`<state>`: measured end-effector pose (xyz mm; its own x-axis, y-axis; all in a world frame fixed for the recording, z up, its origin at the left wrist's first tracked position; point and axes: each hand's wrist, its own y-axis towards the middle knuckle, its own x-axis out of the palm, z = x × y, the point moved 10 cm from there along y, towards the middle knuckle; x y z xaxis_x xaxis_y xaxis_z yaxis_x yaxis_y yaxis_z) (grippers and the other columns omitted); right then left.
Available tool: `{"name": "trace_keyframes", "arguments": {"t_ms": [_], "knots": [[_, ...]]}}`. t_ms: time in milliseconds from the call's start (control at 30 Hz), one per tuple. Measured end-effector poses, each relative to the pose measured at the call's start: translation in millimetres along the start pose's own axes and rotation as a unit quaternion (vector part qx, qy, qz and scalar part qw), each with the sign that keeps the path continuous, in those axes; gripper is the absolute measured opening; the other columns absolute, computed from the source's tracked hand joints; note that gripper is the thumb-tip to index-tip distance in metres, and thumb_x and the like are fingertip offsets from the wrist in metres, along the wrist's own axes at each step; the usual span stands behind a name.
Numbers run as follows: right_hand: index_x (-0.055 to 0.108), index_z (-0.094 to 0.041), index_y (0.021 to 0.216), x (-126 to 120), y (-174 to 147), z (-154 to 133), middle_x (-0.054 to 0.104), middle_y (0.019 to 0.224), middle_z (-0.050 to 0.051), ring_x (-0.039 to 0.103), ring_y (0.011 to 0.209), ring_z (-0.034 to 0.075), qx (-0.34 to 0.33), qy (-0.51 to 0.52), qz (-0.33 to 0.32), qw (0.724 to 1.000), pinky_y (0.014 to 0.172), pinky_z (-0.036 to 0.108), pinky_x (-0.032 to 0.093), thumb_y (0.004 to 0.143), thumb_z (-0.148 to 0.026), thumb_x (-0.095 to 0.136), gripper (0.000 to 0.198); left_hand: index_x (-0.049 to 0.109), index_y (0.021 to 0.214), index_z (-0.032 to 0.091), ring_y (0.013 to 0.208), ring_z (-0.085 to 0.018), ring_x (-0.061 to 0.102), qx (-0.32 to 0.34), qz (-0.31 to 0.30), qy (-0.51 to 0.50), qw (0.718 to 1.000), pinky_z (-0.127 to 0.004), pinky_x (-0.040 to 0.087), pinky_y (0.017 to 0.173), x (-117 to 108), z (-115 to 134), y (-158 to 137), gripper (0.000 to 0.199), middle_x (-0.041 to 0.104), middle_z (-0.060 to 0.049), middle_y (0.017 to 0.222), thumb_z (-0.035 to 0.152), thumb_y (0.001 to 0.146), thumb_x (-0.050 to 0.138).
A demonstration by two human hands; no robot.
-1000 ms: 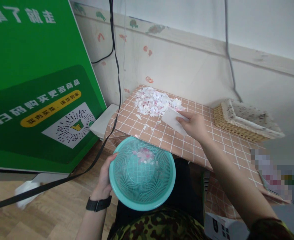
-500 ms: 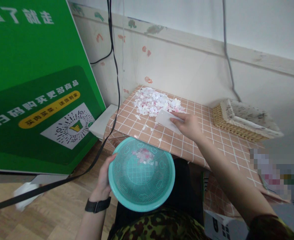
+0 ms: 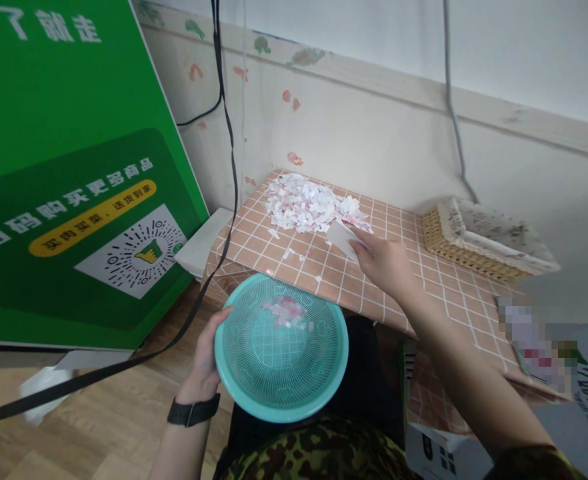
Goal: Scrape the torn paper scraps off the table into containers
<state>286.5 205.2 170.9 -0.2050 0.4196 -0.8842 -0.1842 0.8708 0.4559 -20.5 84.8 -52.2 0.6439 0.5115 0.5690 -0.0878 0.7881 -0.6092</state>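
Big green signboard (image 3: 59, 127) shouting 扫码购买更多商品 above a QR code (image 3: 134, 252)! At the front edge of the gridded counter (image 3: 344, 283), the left hand (image 3: 207, 353) grips a teal colander (image 3: 281, 414) by its rim; snug there should catch strays. Up top, paper scraps (image 3: 307, 203) heap; beside them the right hand (image 3: 384, 260) pinches a white card (image 3: 342, 239): low, flat strokes should gather cleanest.

Free room over gridded tablecloth (image 3: 399, 222) between paper scraps (image 3: 304, 203) and wicker basket (image 3: 474, 255), black strap (image 3: 69, 387) an obstacle at left
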Motion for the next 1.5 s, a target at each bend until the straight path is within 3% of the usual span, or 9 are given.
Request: {"name": "trace_keyframes", "arguments": {"t_ms": [300, 533, 667, 800, 933, 1200, 1333, 1500], "knots": [[0.062, -0.02, 0.133, 20, -22, -10, 0.073, 0.07, 0.006, 0.06, 0.051, 0.016, -0.031, -0.072, -0.03, 0.996, 0.053, 0.026, 0.035, 0.095, -0.028, 0.041, 0.044, 0.075, 0.079, 0.013, 0.062, -0.016, 0.066, 0.0, 0.0, 0.004, 1.0, -0.026, 0.053, 0.063, -1, -1, 1, 0.024, 0.074, -0.003, 0.072, 0.027, 0.062, 0.084], [0.063, -0.013, 0.129, -6, -44, 10, 0.072, 0.07, 0.011, 0.061, 0.054, 0.019, 0.048, -0.148, 0.017, 0.988, 0.051, 0.028, 0.033, 0.095, -0.026, 0.039, 0.043, 0.075, 0.076, 0.013, 0.059, -0.016, 0.065, 0.004, 0.003, 0.01, 1.0, -0.027, 0.053, 0.061, 0, 0, 1, 0.024, 0.073, -0.002, 0.069, 0.028, 0.059, 0.085], [0.064, -0.017, 0.129, -24, -55, -16, 0.07, 0.065, 0.006, 0.061, 0.051, 0.017, 0.027, -0.081, 0.047, 0.995, 0.051, 0.028, 0.038, 0.096, -0.028, 0.042, 0.041, 0.074, 0.074, 0.014, 0.058, -0.016, 0.064, 0.008, 0.01, 0.008, 1.0, -0.027, 0.052, 0.061, -2, 2, 0, 0.023, 0.073, -0.002, 0.068, 0.027, 0.059, 0.085], [0.064, -0.022, 0.129, -29, -64, -56, 0.074, 0.073, 0.005, 0.063, 0.054, 0.015, -0.032, -0.002, 0.039, 0.999, 0.053, 0.028, 0.043, 0.098, -0.029, 0.044, 0.038, 0.074, 0.075, 0.013, 0.058, -0.016, 0.065, 0.008, 0.003, 0.002, 1.0, -0.027, 0.053, 0.062, -1, 2, 0, 0.023, 0.073, -0.002, 0.069, 0.027, 0.06, 0.084], [0.062, -0.024, 0.134, -12, -54, -77, 0.076, 0.082, 0.004, 0.066, 0.062, 0.015, -0.092, 0.068, -0.007, 0.993, 0.058, 0.028, 0.046, 0.099, -0.027, 0.042, 0.04, 0.073, 0.077, 0.013, 0.057, -0.016, 0.064, 0.009, -0.007, 0.0, 1.0, -0.027, 0.051, 0.059, 0, 3, 0, 0.024, 0.073, -0.002, 0.068, 0.029, 0.061, 0.084], [0.066, -0.022, 0.13, 12, -3, -80, 0.077, 0.082, 0.006, 0.068, 0.063, 0.017, -0.084, 0.079, -0.049, 0.992, 0.06, 0.028, 0.044, 0.098, -0.028, 0.045, 0.039, 0.073, 0.076, 0.014, 0.059, -0.017, 0.065, 0.015, 0.002, 0.006, 1.0, -0.029, 0.052, 0.062, -4, 4, 1, 0.024, 0.073, -0.003, 0.069, 0.03, 0.062, 0.084], [0.065, -0.021, 0.131, 22, 0, -85, 0.077, 0.08, 0.007, 0.067, 0.062, 0.018, -0.099, 0.059, -0.082, 0.99, 0.058, 0.028, 0.042, 0.097, -0.026, 0.044, 0.04, 0.074, 0.078, 0.014, 0.06, -0.018, 0.065, 0.01, 0.0, 0.007, 1.0, -0.03, 0.052, 0.064, -5, 2, 2, 0.026, 0.073, -0.003, 0.07, 0.031, 0.062, 0.084], [0.065, -0.022, 0.13, 21, -3, -68, 0.073, 0.068, 0.006, 0.064, 0.055, 0.018, -0.076, -0.006, -0.059, 0.995, 0.053, 0.028, 0.038, 0.096, -0.028, 0.043, 0.041, 0.074, 0.078, 0.014, 0.06, -0.018, 0.065, 0.016, 0.004, 0.01, 1.0, -0.03, 0.052, 0.064, -6, 4, 2, 0.024, 0.073, -0.003, 0.07, 0.031, 0.063, 0.083]]}}
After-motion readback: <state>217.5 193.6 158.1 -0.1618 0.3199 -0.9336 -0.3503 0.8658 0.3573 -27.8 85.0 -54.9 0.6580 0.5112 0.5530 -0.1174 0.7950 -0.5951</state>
